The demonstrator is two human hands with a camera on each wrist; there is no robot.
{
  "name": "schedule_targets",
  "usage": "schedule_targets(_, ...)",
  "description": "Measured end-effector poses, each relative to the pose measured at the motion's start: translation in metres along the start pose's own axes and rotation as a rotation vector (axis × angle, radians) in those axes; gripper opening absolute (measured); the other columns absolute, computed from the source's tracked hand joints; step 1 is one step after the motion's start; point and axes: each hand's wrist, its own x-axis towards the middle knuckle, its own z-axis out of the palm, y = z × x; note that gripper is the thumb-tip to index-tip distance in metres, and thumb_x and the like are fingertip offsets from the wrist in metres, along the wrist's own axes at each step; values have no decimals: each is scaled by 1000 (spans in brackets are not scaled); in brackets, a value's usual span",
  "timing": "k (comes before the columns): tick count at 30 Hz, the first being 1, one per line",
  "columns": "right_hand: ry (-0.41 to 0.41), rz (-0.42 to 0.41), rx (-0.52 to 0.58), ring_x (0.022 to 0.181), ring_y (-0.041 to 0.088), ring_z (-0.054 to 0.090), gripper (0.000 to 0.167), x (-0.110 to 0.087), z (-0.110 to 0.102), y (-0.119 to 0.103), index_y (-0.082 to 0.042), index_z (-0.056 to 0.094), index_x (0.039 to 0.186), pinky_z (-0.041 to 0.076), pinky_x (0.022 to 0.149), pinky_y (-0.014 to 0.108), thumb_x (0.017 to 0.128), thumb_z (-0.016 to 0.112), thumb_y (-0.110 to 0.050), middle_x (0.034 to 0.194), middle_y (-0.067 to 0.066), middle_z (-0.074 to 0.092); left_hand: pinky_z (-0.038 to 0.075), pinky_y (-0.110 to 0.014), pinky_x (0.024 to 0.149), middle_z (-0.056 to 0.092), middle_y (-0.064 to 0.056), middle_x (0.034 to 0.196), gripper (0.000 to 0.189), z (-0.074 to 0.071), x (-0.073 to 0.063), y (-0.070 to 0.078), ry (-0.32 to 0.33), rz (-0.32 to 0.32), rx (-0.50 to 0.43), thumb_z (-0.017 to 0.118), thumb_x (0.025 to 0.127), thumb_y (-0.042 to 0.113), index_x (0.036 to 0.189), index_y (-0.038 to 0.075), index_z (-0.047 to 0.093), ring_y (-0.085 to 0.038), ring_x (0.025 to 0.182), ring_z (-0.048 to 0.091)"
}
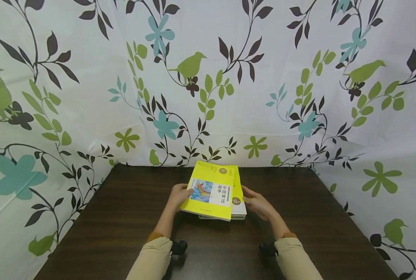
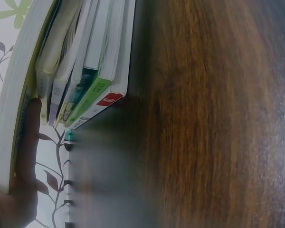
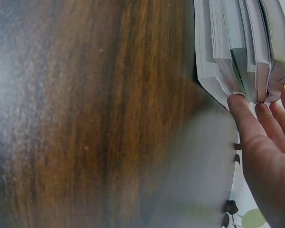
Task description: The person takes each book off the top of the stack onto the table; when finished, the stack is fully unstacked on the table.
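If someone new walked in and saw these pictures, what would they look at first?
Probably the bright yellow book, near the middle of the head view, held by the left grip over a pile of books on the dark table. The right grip touches the pile's right side. Next, eyes may wander to the backdrop behind, with its green birds and blue flowers.

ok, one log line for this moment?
left fingers: grip top yellow book | right fingers: touch book stack | stack: on table
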Motion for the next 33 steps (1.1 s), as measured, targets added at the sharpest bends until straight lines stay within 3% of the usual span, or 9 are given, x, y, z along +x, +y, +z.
schedule_targets(9,15,-2,23,135,37,44,59,0,2,2,-10,29,155,36,109,55,100,49,-7,160,20,23,56,-28,58,66,-19,97,45,-8,-4,4,20,-37,-43,60,95,11,135,-8,51,-18,67,65)
schedule_targets(15,16,-21,33,138,38,41,58,0,2,3,-9,28,154,34,110,55,99,48,-6,160,20,23,55,-28,58,67,-19,97,44,-16,-6,8,26,-7,-83,60,95,10,135,-7,52,-17,66,66)
schedule_targets(33,21,-34,-11,138,42,38,58,-1,3,3,-9,26,155,35,109,56,100,46,-6,160,22,21,57,-29,60,66,-18,100,47,-48,-14,6,57,-50,-95,58,98,14,140,-4,47,-18,70,67)
